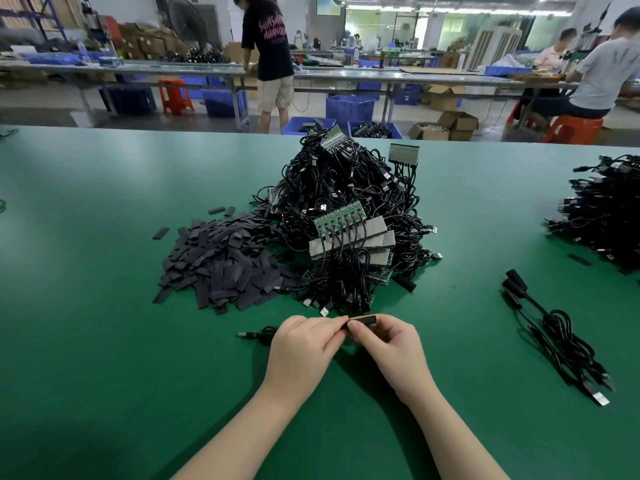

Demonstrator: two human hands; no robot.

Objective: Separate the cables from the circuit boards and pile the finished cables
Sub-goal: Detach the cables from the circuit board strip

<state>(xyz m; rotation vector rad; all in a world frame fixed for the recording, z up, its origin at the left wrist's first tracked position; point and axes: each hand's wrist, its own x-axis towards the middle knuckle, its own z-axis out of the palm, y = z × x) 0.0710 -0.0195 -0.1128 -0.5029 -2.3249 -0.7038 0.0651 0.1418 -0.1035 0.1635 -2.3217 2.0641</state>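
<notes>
Cables still joined to circuit boards (pixel 341 221) are lying in a big tangled heap (pixel 349 209) at the centre of the frame, on the green table (pixel 86 341). Just below that heap, both hands are meeting over one cable (pixel 263 332). Left hand (pixel 303 344) is pinching the cable's near end between thumb and fingertips, fingers curled; right hand (pixel 388 344) is pinching a short black sleeve (pixel 363 320) on that same end, fingers likewise curled. The cable's plug and coil are trailing out to lower centre-left, past the left hand. Whether a board piece is inside the sleeve cannot be told. Loose flat black sleeves (pixel 221 261) are piling up left of the heap. A few finished cables (pixel 557 327) are lying at right of the frame, and a larger dark pile (pixel 602 216) is sitting at the far right edge. Judging by this, the step in hand is finishing this one cable's end. Next move is probably calling for seating the sleeve fully, then carrying the cable right to the small pile. Most of the heap is looking unworked, so the task seems early.
</notes>
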